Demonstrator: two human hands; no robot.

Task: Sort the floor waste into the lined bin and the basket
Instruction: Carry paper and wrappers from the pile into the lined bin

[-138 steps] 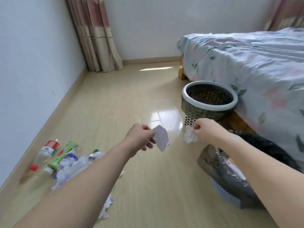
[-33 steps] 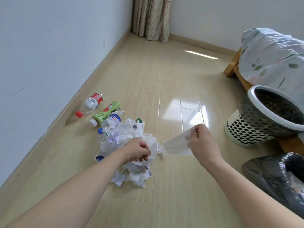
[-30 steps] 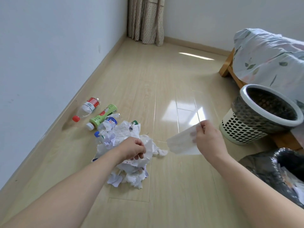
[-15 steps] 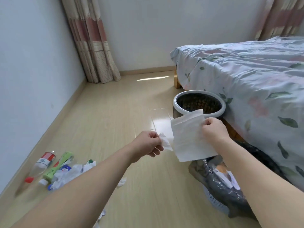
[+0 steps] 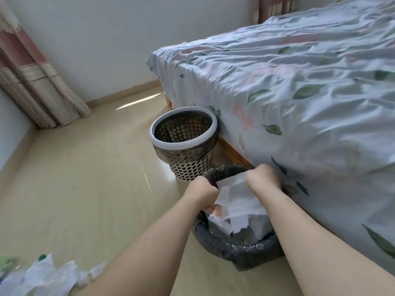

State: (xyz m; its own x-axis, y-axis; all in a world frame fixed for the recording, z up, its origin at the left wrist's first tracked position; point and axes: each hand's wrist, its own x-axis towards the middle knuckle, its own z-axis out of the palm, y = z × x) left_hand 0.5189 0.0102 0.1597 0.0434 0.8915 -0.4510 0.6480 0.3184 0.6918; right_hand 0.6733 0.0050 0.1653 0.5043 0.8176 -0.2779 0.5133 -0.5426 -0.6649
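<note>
We have both hands over the lined bin (image 5: 245, 251), the one with the dark plastic bag, which stands on the floor (image 5: 85, 189) against the side of the bed (image 5: 299, 92); our left hand (image 5: 202, 193) is curled around a crumpled scrap of paper (image 5: 222, 196) at the bin's near-left rim, and our right hand (image 5: 263, 178) is closed on the top edge of a larger white tissue sheet (image 5: 241, 197) that hangs down into the bin's mouth; neither piece is released yet, so we judge this delivery as half made; below the sheet the bin already holds a heap of white paper scraps (image 5: 239, 223), which suggests that a fair share of the paper is sorted; the perforated basket (image 5: 183, 142) with the pale rim stands just beyond the bin, also beside the bed, and as far as we can see into it nothing lies inside; at the lower left edge of the view a pile of loose tissue and paper (image 5: 47, 278) remains on the floor, with a blurred green thing (image 5: 5, 260) at its far side that we cannot identify; so we reckon the paper part is well under way but unfinished, and the basket's share is not yet begun.
</note>
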